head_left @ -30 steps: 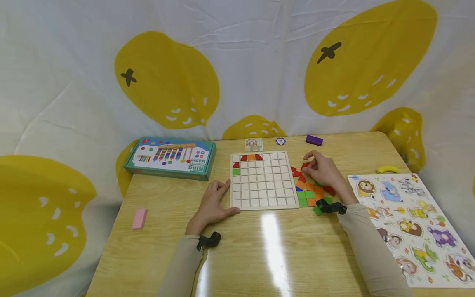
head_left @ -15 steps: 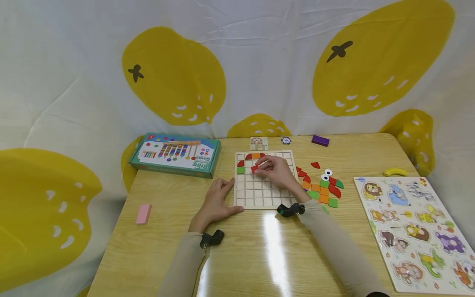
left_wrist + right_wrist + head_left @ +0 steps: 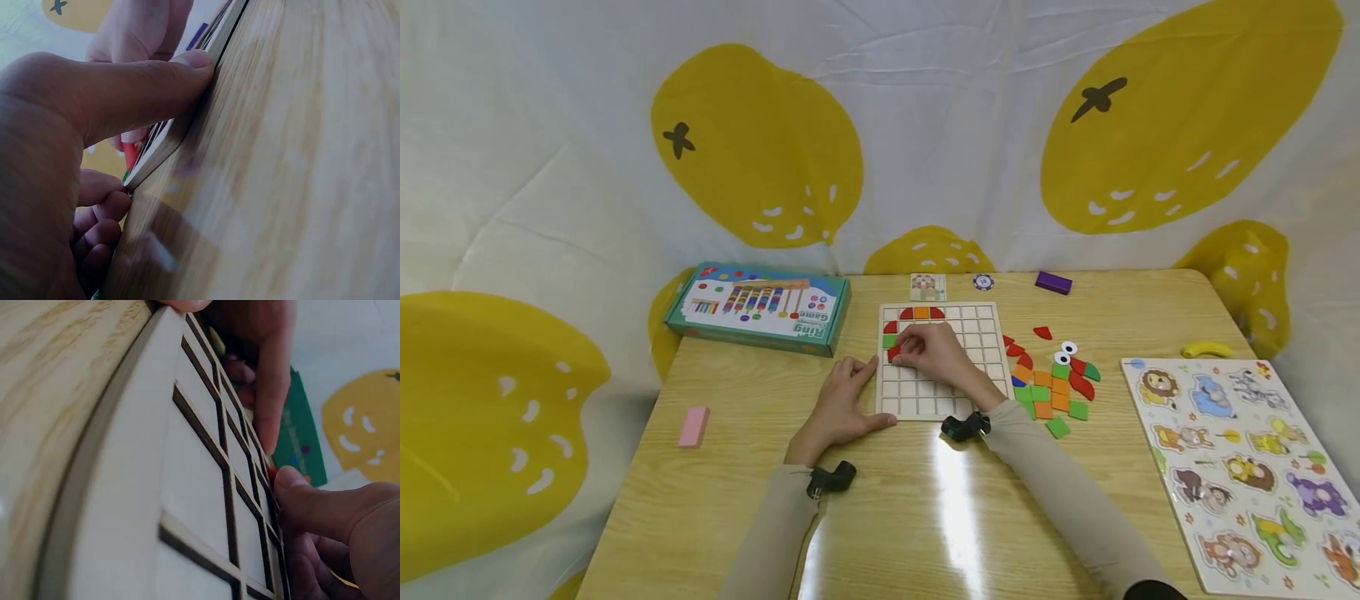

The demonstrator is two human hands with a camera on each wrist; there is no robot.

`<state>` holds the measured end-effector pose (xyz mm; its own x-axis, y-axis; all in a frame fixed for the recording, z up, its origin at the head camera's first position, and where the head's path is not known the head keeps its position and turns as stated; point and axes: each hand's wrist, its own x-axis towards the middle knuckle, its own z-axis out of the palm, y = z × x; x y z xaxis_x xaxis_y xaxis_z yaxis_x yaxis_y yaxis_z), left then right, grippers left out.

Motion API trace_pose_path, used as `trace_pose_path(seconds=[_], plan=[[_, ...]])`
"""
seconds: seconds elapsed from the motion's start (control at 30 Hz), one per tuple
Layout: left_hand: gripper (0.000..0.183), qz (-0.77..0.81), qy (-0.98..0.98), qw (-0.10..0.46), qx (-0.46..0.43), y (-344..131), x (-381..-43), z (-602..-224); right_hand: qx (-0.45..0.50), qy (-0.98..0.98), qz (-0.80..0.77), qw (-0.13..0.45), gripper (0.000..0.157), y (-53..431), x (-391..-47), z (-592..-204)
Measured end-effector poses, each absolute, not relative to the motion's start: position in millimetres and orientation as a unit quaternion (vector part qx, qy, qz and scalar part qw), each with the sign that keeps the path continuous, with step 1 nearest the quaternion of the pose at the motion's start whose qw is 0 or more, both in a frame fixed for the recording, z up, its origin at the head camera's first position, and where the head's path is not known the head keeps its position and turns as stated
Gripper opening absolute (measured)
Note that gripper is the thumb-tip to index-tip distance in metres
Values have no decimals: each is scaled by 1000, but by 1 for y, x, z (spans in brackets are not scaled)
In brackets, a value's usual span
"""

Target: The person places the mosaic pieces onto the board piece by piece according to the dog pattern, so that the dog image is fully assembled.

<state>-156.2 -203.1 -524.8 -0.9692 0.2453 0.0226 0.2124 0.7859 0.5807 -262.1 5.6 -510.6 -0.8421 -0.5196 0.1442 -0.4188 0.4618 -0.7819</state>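
Observation:
A pale wooden grid board [image 3: 913, 408] lies on the table. My left hand [image 3: 838, 408] holds its front left corner, the thumb on the front edge and the fingers along the left side. My right hand [image 3: 936, 354] pinches a small red tile [image 3: 892, 354] over the left column, just below a green tile [image 3: 890, 341]. A red quarter-round tile [image 3: 891, 327] sits above the green one. Along the top row are an orange square [image 3: 921, 313] and a red rounded tile on either side. In the right wrist view the thumb [image 3: 297, 481] meets the red tile, mostly hidden.
Loose coloured tiles [image 3: 1060, 392] lie right of the board. Behind it are a picture card [image 3: 928, 287], a round chip [image 3: 983, 282] and a purple block [image 3: 1054, 282]. A game box [image 3: 760, 308], pink block [image 3: 693, 427], yellow banana piece [image 3: 1207, 350] and animal puzzle [image 3: 1213, 467] stand around.
My right hand has moved left from the loose tiles to the board's left column, carrying the red tile. My left hand stays at the board's corner. The head view has shifted slightly.

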Motion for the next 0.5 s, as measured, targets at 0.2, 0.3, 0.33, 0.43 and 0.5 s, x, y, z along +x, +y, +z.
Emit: trace_pose_path(seconds=[0.2, 0.3, 0.33, 0.43, 0.5], plan=[[107, 304, 943, 19, 135, -204, -157, -527, -274, 862, -423, 53, 13, 1, -258, -511], [107, 302, 943, 10, 141, -204, -157, -528, -285, 861, -417, 50, 11, -1, -256, -511], [107, 304, 942, 6, 143, -204, -157, -528, -289, 862, -413, 50, 9, -3, -255, -511], [107, 304, 942, -2, 146, -205, -157, -528, -298, 867, -396, 48, 7, -7, -255, -510], [107, 304, 942, -2, 145, -205, -156, -528, -300, 873, -381, 45, 6, -9, -256, -508]])
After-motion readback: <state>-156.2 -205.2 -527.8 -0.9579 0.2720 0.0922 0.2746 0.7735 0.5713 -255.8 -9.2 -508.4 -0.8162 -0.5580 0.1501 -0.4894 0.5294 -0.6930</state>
